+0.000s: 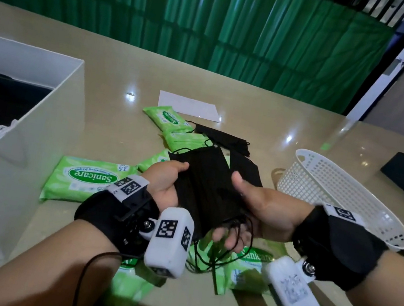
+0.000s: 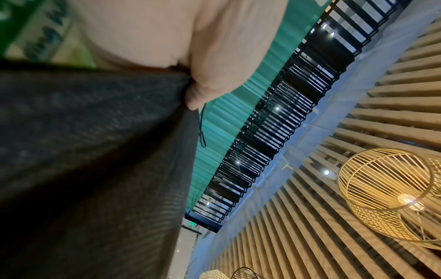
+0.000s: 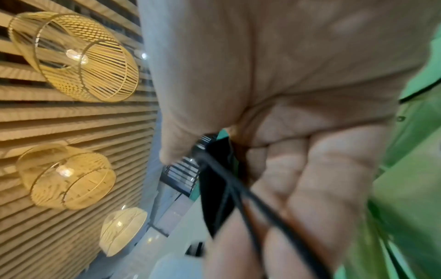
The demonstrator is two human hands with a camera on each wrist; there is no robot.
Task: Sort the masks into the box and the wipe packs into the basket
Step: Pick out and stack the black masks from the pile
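Masks [image 1: 206,180], black, a small stack, held up over the bench [image 1: 131,59] between both my hands, clear of the pile beneath. Long axis of the stack runs from far-left down toward my body; ear loops dangle off the near end. My left hand [image 1: 162,186] grips the left edge, thumb on top and fingers under; my right hand [image 1: 260,211] clamps the right edge the same way, thumb on top, with the loops trailing across its fingers. Box [image 1: 41,108], white and open-topped, stands to my left, just beyond the left wrist, so the left hand is the nearer one for the drop; I judge the stack should swing leftward and go in lengthwise. Loops may snag my right fingers on release. Basket [image 1: 337,192], white mesh, sits to my right, well apart from the box. Wipe packs [image 1: 88,178], green, lie scattered on the bench under and around my hands. More black masks [image 1: 222,136] lie farther out beside a white paper sheet [image 1: 187,104].
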